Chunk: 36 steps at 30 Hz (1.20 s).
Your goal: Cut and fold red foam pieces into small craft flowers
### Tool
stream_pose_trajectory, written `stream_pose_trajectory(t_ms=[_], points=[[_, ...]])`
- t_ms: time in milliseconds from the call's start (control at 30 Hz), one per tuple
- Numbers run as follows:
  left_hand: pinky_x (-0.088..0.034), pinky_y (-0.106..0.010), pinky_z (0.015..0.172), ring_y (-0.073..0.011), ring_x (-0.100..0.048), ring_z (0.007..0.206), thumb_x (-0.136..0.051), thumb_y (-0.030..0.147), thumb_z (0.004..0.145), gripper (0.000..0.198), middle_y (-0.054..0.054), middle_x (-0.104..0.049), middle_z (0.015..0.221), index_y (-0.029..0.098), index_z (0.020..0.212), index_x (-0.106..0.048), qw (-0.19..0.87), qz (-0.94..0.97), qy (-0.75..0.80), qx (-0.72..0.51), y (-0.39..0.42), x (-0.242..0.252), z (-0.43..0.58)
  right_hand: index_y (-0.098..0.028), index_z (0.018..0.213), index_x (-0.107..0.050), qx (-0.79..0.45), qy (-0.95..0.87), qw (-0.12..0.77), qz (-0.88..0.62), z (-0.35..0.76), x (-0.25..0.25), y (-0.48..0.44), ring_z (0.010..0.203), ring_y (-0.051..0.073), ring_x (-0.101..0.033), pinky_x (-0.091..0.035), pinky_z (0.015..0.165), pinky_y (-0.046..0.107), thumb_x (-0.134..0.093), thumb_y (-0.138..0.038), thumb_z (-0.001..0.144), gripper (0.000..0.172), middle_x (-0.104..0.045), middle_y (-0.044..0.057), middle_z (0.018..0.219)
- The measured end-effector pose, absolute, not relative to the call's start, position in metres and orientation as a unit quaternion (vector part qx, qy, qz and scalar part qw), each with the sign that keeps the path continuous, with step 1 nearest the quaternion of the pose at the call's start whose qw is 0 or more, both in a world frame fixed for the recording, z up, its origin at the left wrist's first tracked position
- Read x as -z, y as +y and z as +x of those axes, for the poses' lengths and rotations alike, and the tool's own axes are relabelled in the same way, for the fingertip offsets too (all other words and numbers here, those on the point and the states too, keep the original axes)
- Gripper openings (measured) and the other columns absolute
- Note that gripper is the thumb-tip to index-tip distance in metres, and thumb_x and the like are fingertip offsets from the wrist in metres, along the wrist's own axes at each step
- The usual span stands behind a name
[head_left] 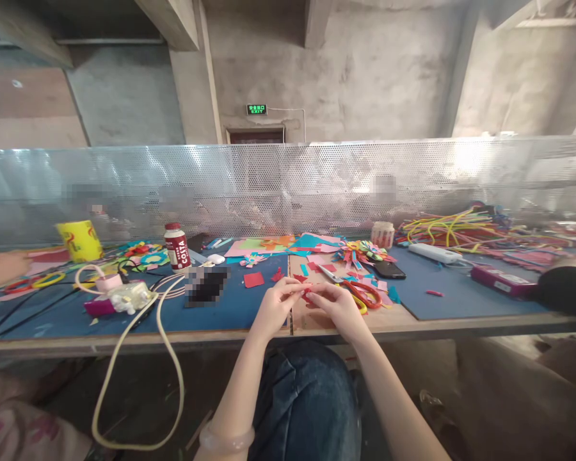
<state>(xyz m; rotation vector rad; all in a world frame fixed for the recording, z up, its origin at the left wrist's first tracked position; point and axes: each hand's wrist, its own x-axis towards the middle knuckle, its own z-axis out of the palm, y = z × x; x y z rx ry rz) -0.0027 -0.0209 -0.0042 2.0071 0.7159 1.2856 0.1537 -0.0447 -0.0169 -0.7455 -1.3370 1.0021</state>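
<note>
My left hand and my right hand meet at the table's front edge, fingertips pinched together on a small red paper piece. Both hands are closed around it. Just beyond my right hand lie scissors with red and yellow handles. A red paper square rests on the blue mat beyond my left hand. My knee in blue jeans sits below the table edge.
Coloured paper scraps, a paper flower, a black phone, a Costa bottle, a yellow cup, a cream cable and a pile of coloured strips cover the table. Other people's arms show at the far left and right.
</note>
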Motion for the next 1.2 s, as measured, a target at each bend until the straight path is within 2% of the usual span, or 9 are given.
stream_pose_trajectory(t_ms=[467,867,1200], points=[[-0.041,-0.030,0.087,-0.0188,-0.054,0.097,-0.051,0.027,0.082,0.026,-0.005,-0.059,0.099,0.024,0.102,-0.066,0.335,0.757,0.265,-0.493,-0.0216,0.0039,-0.0012,-0.016,0.083,-0.069,-0.400,-0.593,0.610,-0.342,0.1549,0.0169,-0.0439,0.082,0.021,-0.061,-0.050,0.078,0.036,-0.066,-0.042,0.067,0.030,-0.068,0.006,0.085],[-0.042,-0.032,0.088,-0.0203,-0.055,0.100,-0.053,0.026,0.079,0.023,-0.006,-0.063,0.102,0.020,0.097,-0.067,0.351,0.747,0.279,-0.491,-0.0256,0.0003,-0.0003,-0.017,0.079,-0.069,-0.359,-0.606,0.614,-0.356,0.1554,0.0166,-0.0445,0.082,0.021,-0.060,-0.046,0.080,0.035,-0.063,-0.039,0.070,0.024,-0.068,0.005,0.082],[-0.045,-0.033,0.084,-0.0205,-0.059,0.094,-0.057,0.029,0.077,0.030,-0.009,-0.065,0.103,0.017,0.104,-0.062,0.392,0.738,0.286,-0.469,-0.0218,0.0052,0.0006,-0.018,0.071,-0.069,-0.329,-0.594,0.630,-0.378,0.1568,0.0192,-0.0415,0.073,0.019,-0.059,-0.044,0.071,0.031,-0.065,-0.033,0.068,0.016,-0.067,0.004,0.076]])
